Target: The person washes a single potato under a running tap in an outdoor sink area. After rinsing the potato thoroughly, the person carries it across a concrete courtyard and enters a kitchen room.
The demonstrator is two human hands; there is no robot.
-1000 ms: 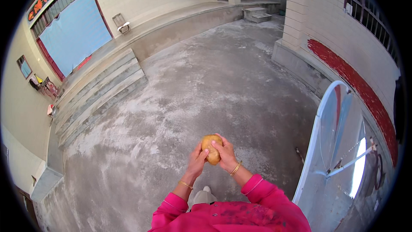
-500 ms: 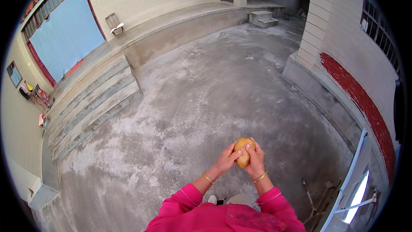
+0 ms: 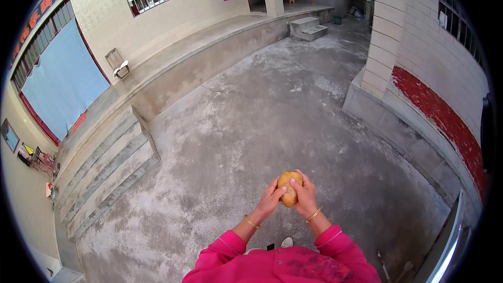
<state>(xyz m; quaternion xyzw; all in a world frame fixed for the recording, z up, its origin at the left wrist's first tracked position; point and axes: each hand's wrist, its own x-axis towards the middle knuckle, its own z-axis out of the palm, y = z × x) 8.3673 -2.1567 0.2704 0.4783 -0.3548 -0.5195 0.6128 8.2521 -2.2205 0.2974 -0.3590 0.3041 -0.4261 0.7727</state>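
Observation:
A yellow-brown oval potato [image 3: 289,193] is held up in front of my body, well above the grey concrete ground. My left hand [image 3: 268,199] grips its left side, the thumb lying across the front. Wrapped around its right side is my right hand [image 3: 305,197], with that thumb also pressed on the front. The fingers behind the potato are mostly hidden. Gold bangles circle both wrists, below bright pink sleeves.
Concrete steps [image 3: 112,165] rise at the left to a raised ledge with a folding chair [image 3: 117,64]. A blue curtain [image 3: 65,78] covers a doorway. Small steps [image 3: 309,29] stand at the back, and a tiled pillar [image 3: 386,31] at the right. A panel [image 3: 443,241] stands at lower right.
My viewpoint has shifted and turned, so the left steps and curtain sit farther left and the lower-right panel appears more edge-on. Both hands keep hold of the potato, slightly left in view.

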